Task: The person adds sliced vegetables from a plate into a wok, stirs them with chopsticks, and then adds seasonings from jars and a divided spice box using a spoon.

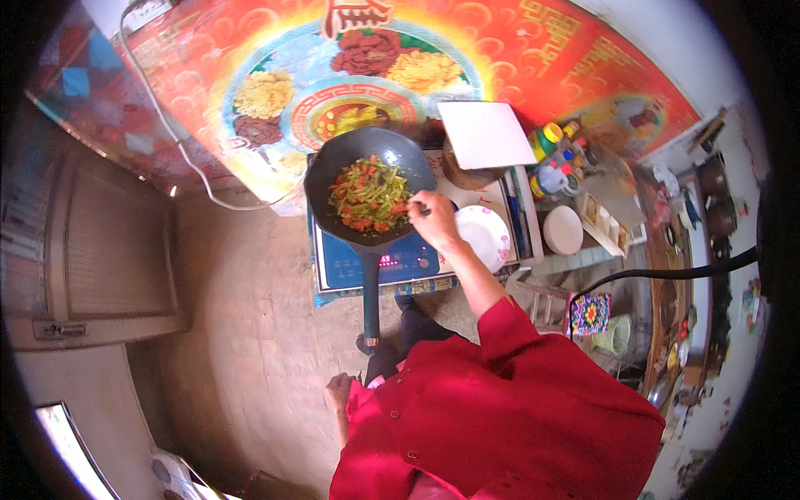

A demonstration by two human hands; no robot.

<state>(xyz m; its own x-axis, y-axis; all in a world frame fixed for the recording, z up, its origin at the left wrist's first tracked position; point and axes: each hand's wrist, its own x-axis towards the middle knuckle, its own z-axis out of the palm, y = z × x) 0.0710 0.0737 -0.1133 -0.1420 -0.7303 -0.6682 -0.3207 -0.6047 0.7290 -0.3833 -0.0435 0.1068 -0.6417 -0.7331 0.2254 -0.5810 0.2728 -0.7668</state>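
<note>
A dark wok rests on a blue induction cooker with a lit red display. Inside the wok lie cooked green vegetable strips with red pieces. My right hand is over the wok's right rim, its fingers closed around a short dark handle; whatever that handle joins is hidden. Toward me points the wok's long handle, which neither hand touches. Low beside my red jacket is my left hand, its fingers curled; what it may hold cannot be made out.
Right of the wok sits a white plate with pink flowers. Behind it, a white board leans over a round brown vessel. Seasoning bottles crowd the right, near a round pale lid. A white cable hangs at left.
</note>
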